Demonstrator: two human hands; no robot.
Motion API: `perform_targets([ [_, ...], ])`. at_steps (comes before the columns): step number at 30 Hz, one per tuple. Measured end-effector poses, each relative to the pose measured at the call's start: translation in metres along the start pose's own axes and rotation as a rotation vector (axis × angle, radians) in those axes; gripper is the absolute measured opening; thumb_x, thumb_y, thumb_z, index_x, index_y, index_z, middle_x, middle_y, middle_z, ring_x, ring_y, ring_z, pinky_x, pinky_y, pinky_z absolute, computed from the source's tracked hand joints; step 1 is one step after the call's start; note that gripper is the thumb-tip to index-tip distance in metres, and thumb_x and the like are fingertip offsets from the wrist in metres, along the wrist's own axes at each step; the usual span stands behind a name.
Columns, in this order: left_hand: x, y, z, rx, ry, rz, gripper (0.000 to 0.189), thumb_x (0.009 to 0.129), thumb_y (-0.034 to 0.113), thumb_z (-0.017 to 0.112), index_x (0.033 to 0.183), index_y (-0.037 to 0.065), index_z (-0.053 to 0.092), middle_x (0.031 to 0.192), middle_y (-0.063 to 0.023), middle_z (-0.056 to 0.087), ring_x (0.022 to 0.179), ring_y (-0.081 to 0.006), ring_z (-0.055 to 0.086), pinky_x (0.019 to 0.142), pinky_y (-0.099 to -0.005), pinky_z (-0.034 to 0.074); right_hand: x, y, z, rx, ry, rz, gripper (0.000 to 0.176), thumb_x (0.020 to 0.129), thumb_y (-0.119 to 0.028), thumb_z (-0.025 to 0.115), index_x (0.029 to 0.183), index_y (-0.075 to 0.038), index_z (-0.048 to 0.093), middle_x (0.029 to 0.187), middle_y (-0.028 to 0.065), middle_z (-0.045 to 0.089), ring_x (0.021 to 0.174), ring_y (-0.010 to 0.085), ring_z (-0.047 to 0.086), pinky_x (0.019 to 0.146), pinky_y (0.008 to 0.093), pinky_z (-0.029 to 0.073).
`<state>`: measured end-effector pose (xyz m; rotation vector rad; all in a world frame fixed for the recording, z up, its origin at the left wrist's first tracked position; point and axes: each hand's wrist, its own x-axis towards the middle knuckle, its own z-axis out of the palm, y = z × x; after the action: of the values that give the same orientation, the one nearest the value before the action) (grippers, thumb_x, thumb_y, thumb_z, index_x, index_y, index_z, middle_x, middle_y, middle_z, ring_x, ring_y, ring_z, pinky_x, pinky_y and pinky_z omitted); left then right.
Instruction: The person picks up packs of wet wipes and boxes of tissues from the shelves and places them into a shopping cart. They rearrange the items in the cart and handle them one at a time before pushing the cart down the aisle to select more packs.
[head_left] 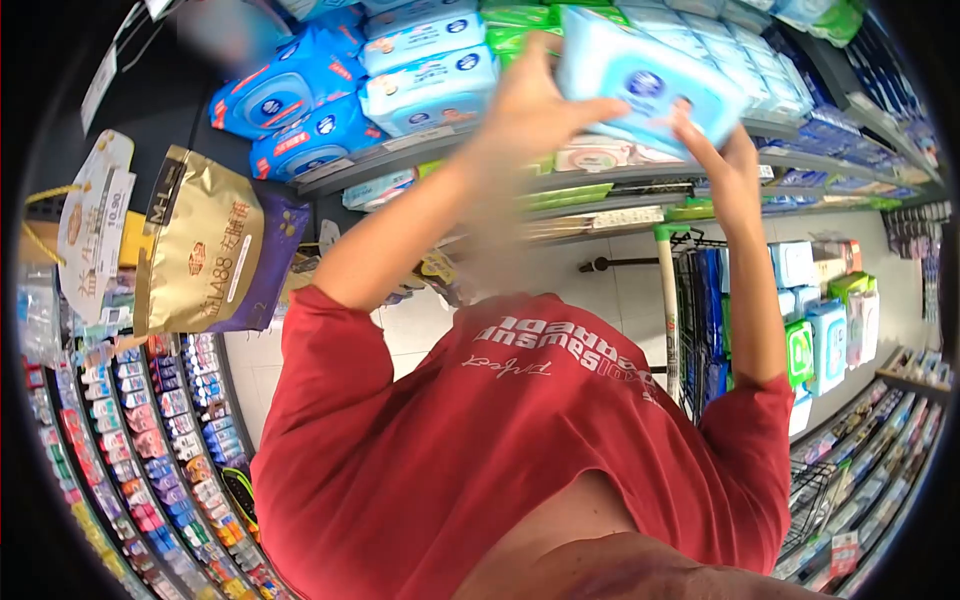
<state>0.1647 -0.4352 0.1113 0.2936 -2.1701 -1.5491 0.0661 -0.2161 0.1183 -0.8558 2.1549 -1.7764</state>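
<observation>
Up at the shelf, a light blue soft pack of wet wipes [655, 85] is held tilted between both hands. My left hand [540, 105] closes on its left end, with the thumb lying across the front. My right hand [728, 165] grips the lower right corner, thumb on the front face. Just left of my left hand, white and light blue wipes packs [430, 90] are stacked on the shelf. Darker blue wipes packs [285, 105] sit farther left. Behind the held pack, more light blue packs [720, 45] stand in rows.
The grey shelf edge [400, 150] runs below the packs. A cart [695, 300] with several packs stands at my right. At left hang a gold and purple bag [200, 250] and a price tag [105, 215]. More stocked shelves [150, 430] line the lower left. Pale floor tiles [625, 310] show between.
</observation>
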Motion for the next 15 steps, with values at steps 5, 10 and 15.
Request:
perform_targets([
  [5, 0.011, -0.012, -0.088, 0.086, 0.209, -0.09, 0.067, 0.074, 0.031, 0.081, 0.121, -0.007, 0.051, 0.109, -0.0178, 0.063, 0.093, -0.0233, 0.065, 0.072, -0.034, 0.055, 0.084, 0.001, 0.087, 0.12, -0.229, -0.076, 0.06, 0.08, -0.04, 0.074, 0.116, 0.004, 0.058, 0.108, 0.0124, 0.065, 0.097, 0.0171, 0.06, 0.085, 0.0288, 0.046],
  [10, 0.039, -0.016, -0.141, -0.135, 0.278, -0.289, 0.069, 0.07, 0.021, 0.079, 0.12, -0.013, 0.046, 0.106, -0.0256, 0.063, 0.095, -0.0334, 0.064, 0.083, -0.0387, 0.052, 0.156, -0.003, 0.156, 0.282, -0.299, -0.004, 0.057, 0.077, -0.047, 0.074, 0.109, -0.001, 0.065, 0.105, 0.0094, 0.067, 0.094, 0.0191, 0.063, 0.083, 0.0331, 0.05],
  [15, 0.073, -0.037, -0.171, -0.07, 0.381, -0.26, 0.051, 0.074, 0.023, 0.073, 0.111, -0.008, 0.058, 0.108, -0.0174, 0.062, 0.102, -0.0261, 0.06, 0.085, -0.0395, 0.049, 0.189, -0.019, 0.199, 0.469, -0.332, -0.008, 0.047, 0.083, -0.018, 0.072, 0.12, 0.006, 0.057, 0.111, 0.0138, 0.065, 0.099, 0.0224, 0.061, 0.087, 0.0339, 0.047],
])
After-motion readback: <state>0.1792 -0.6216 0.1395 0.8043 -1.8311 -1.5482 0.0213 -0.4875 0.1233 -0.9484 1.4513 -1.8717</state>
